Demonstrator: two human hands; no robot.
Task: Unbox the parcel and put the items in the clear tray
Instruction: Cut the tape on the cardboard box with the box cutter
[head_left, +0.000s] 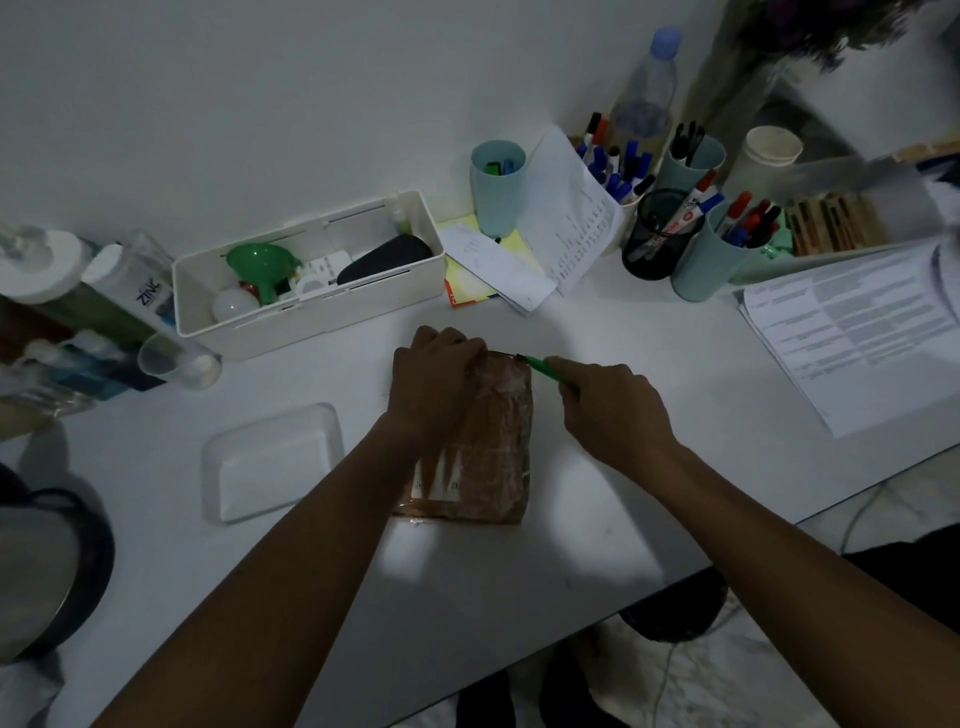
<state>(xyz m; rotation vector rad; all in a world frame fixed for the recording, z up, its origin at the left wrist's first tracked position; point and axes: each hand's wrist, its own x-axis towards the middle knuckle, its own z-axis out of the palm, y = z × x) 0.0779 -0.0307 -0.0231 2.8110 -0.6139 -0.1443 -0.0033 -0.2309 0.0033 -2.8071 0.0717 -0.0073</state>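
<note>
Lying left of the parcel (485, 441) on the white worktop (597, 322), the clear tray (272, 462) sits close by, holding nothing that can be seen. The parcel itself, a brown box wrapped in glossy tape, rests near the worktop's front edge, long side running away from the person. The left hand (434, 384) presses flat over the parcel's far left part, fingers curled over the far edge, pinning it down. Right of that, the right hand (610, 410) is closed around a green cutter (545, 370), whose tip touches the parcel's far right corner.

The step in hand looks like slitting the tape. To do it well, the tip should go only shallow, so whatever is inside stays unscratched, and travel along the seam rather than across the cardboard. The left hand's fingers lie close to the tip, so the stroke is best drawn away from them, with the hold kept firm so the slick wrapping does not slide.
</note>
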